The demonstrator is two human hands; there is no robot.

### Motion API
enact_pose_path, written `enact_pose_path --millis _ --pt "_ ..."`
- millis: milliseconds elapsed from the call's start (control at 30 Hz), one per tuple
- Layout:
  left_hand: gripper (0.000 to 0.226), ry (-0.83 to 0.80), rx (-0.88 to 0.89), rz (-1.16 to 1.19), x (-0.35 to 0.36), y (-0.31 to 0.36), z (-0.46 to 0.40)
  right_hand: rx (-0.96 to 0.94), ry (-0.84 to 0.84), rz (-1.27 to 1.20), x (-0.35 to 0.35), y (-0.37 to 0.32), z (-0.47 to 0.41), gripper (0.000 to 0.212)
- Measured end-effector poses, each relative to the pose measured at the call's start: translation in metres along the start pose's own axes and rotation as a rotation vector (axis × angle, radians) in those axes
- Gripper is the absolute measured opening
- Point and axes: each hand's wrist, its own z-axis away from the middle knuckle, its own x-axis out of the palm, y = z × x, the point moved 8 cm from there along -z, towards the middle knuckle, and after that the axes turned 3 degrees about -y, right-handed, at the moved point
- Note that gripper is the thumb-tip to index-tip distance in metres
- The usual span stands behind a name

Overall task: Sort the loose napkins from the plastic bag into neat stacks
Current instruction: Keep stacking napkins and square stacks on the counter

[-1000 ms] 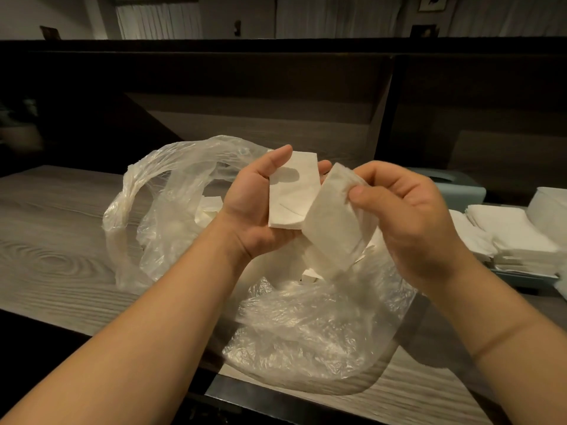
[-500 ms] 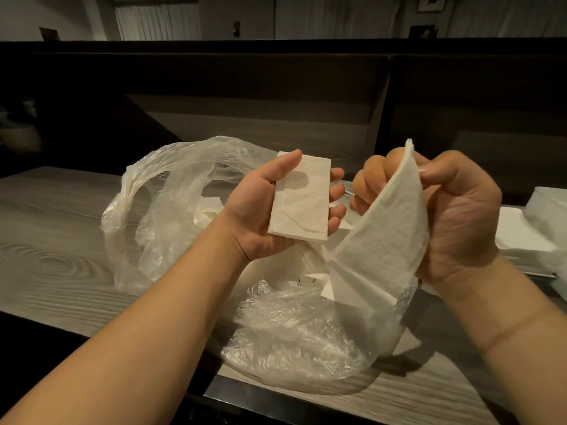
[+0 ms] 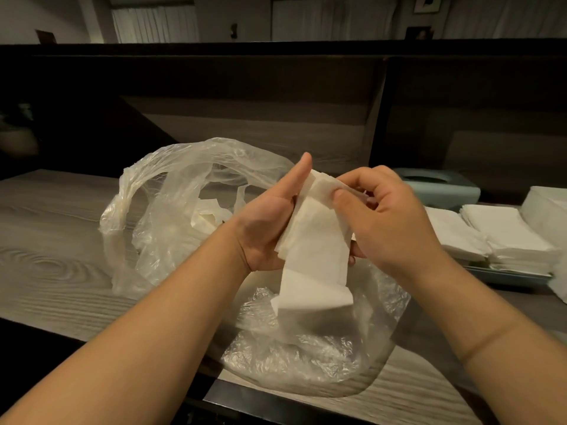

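Note:
Both hands meet above a clear plastic bag (image 3: 171,191) lying open on the wooden counter. My left hand (image 3: 270,219) holds a small stack of folded white napkins, thumb pointing up along its edge. My right hand (image 3: 386,219) pinches the top of a loose white napkin (image 3: 316,265) and lays it over that stack; its lower part hangs down toward the bag. More loose napkins (image 3: 208,213) lie inside the bag, partly hidden by the plastic.
Neat stacks of white napkins (image 3: 506,234) sit on a tray at the right. A pale blue tissue box (image 3: 438,185) stands behind them. The grey wooden counter (image 3: 55,240) has a dark front edge below; a dark partition rises behind.
My right hand swung the unfolded napkin from the right onto the stack in my left hand. My left hand turned, so its thumb now points up.

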Motion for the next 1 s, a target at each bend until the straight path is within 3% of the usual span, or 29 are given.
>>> enact_pose_path --millis 67,267,400,567,667,833,1000 --pt "0.086 -0.063 -0.004 -0.015 0.005 -0.002 0.000 -0.024 0.028 0.016 -0.003 -0.001 0.000 0.014" --pt "0.051 -0.018 0.003 0.014 0.008 0.000 0.002 -0.062 0.111 0.030 -0.008 0.003 -0.002 0.010" --pt "0.049 0.060 0.102 0.299 -0.003 0.013 0.003 -0.112 0.148 0.173 -0.011 0.006 -0.001 0.036" --pt "0.058 0.188 0.182 0.511 -0.026 0.020 0.008 -0.384 -0.113 0.483 0.015 -0.002 0.008 0.079" --pt "0.059 0.272 0.193 0.547 -0.033 0.021 0.010 -0.482 -0.130 0.608 0.026 -0.006 0.012 0.098" --pt "0.063 0.323 0.133 0.517 -0.037 0.015 0.009 -0.646 -0.123 0.516 0.028 -0.021 0.022 0.061" --pt "0.051 0.302 0.101 0.454 -0.030 0.014 0.006 -0.499 -0.164 0.192 0.025 -0.022 0.022 0.023"
